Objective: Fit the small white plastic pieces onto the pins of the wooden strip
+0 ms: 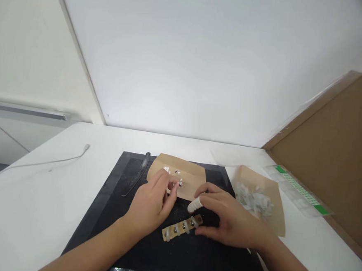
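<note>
My left hand (153, 197) is over the near edge of a brown paper sheet (193, 173), its thumb and forefinger pinched together. What they hold, if anything, is too small to make out. Small white bits (166, 168) and a few dark shiny beads lie on that paper. My right hand (222, 212) is spread with the thumb apart from the fingers, and one finger is wrapped in white tape (195, 204). Its thumb is by the right end of a short tan strip (180, 227) that carries several shiny metal balls and translucent loops.
A black mat (108, 200) lies under the work on a white table (57, 176). A dark-handled thin tool (145, 162) rests at the left. At the right are another brown paper (278, 208) with crumpled clear scraps and a clear, green-labelled case (301, 191). A cable (64, 159) crosses the left.
</note>
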A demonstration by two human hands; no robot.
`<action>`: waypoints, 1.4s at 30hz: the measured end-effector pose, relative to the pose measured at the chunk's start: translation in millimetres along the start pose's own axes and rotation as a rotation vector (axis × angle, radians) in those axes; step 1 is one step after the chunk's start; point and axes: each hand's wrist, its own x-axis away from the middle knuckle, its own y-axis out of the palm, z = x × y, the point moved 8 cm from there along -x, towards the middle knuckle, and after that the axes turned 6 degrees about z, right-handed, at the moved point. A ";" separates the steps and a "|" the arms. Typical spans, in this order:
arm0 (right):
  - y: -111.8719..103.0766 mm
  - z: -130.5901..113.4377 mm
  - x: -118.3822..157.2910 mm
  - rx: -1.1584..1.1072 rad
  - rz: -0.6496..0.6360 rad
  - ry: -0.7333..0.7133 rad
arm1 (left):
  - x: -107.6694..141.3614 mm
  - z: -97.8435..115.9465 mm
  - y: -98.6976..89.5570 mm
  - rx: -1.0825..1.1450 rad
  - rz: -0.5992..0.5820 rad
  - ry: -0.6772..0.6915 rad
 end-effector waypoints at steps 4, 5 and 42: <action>0.0 -1.6 0.3 0.001 0.004 -0.010 | -0.4 0.7 -0.3 -0.003 -0.006 -0.004; 0.7 -1.3 0.3 0.000 -0.001 -0.007 | -0.4 1.1 -0.4 -0.004 -0.006 -0.003; 6.9 -32.3 1.4 0.031 0.377 -0.149 | 15.1 46.1 5.1 0.253 -0.254 0.280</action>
